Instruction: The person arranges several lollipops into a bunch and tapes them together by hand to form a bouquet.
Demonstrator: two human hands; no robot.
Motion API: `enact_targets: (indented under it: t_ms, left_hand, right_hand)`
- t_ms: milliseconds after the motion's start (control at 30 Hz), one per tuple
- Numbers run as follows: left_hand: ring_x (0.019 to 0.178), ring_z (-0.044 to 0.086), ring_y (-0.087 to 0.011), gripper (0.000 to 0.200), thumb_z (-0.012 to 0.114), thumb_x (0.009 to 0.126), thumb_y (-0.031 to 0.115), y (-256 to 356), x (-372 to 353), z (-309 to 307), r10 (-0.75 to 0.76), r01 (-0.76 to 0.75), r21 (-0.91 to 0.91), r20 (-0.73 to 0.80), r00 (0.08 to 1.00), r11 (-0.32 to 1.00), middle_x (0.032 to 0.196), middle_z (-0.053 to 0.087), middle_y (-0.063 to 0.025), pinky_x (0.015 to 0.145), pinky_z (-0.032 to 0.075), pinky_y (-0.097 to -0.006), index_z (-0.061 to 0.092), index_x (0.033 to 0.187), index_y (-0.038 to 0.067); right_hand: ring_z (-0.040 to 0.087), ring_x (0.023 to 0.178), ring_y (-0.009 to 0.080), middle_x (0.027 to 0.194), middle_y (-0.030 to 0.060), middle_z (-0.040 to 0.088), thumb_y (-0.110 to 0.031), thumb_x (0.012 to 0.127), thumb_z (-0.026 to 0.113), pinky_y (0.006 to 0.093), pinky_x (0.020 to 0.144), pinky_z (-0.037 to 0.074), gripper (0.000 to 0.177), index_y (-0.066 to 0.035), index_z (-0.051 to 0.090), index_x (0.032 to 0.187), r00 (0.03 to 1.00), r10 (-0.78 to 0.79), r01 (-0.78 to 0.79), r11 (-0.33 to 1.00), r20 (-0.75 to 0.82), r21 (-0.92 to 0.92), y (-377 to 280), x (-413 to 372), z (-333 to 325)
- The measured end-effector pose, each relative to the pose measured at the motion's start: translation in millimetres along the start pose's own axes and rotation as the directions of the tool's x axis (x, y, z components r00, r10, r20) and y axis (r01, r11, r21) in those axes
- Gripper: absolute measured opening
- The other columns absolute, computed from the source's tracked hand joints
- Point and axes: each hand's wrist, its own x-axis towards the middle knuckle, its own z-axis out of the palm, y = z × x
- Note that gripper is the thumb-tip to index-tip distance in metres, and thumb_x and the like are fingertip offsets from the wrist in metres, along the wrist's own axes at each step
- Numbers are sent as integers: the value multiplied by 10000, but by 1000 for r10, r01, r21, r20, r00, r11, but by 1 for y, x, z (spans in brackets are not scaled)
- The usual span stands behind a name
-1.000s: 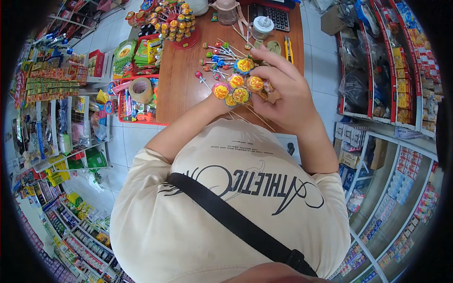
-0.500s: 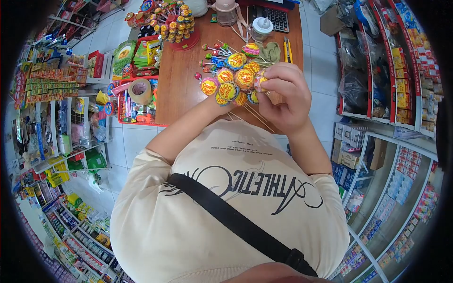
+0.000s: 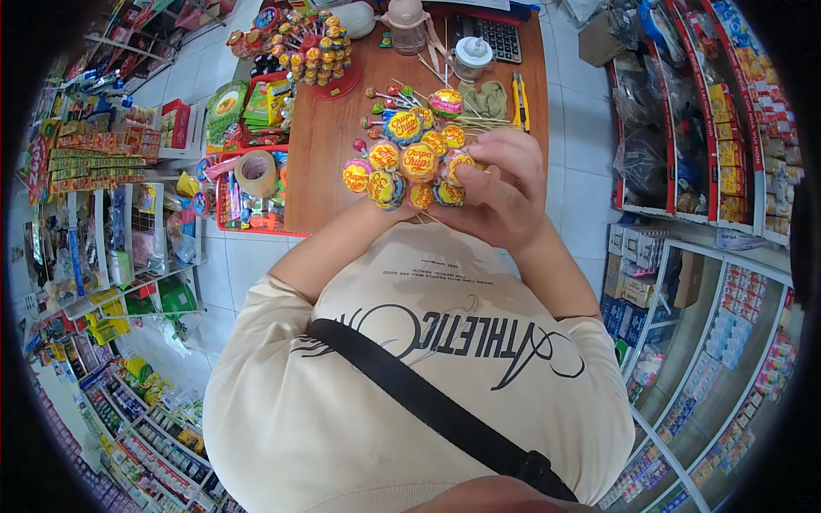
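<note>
A bunch of round Chupa Chups lollipops (image 3: 419, 161) in yellow, pink and blue wrappers is held up over the table's near edge. My left hand (image 3: 373, 212) is beneath the bunch and supports it; the lollipop heads hide its fingers. From the right, my right hand (image 3: 509, 184) curls its thumb and fingers against a lollipop (image 3: 459, 166) on the bunch's edge. Thin sticks (image 3: 428, 217) show below the heads. Behind the bunch, small wrapped lollipops (image 3: 385, 92) and a green cloth-like bundle (image 3: 486, 99) lie on the wooden table (image 3: 329, 162).
A lollipop stand (image 3: 333, 85) is at the back left of the table. A yellow cutter (image 3: 520, 103), a lidded cup (image 3: 472, 58) and a calculator (image 3: 496, 41) are at the back right. A tape roll (image 3: 256, 173) rests on a red basket (image 3: 224, 201). Stocked shelves surround the table.
The bunch has moved left and slightly down, its heads tilting more toward me. My right hand has moved left and down with it, its fingers now lower around the edge.
</note>
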Motion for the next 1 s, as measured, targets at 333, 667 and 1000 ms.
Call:
enact_targets:
  t_ms: [333, 667, 1000]
  left_hand:
    - [1110, 498, -234, 458, 538, 876, 142, 14, -9, -1, -92, 89, -78, -33, 995, 993, 1233, 477, -114, 934, 441, -379, 363, 1293, 69]
    - [1107, 501, -227, 447, 529, 881, 128, 20, -8, -2, -162, 153, -210, -25, 986, 966, 1235, 477, -112, 938, 437, -367, 366, 1292, 63]
    - [1104, 503, -220, 435, 521, 886, 115, 20, -3, 6, -307, 257, -515, -11, 952, 817, 1236, 478, -110, 943, 433, -354, 370, 1290, 57]
  right_hand:
    - [546, 918, 140, 1051, 84, 569, -211, 849, 617, 275, 770, 474, 345, 25, 549, 1090, 619, 684, -721, 298, 386, 626, -1, 12, -16]
    - [564, 824, 96, 883, 59, 569, -55, 766, 661, 231, 702, 483, 355, -6, 462, 1055, 291, 663, -900, -54, 690, 432, 1, 25, -30]
    - [522, 755, 62, 824, 18, 523, -3, 745, 638, 194, 617, 455, 307, -49, 428, 964, 329, 835, -828, 29, 442, 560, -5, 12, -21]
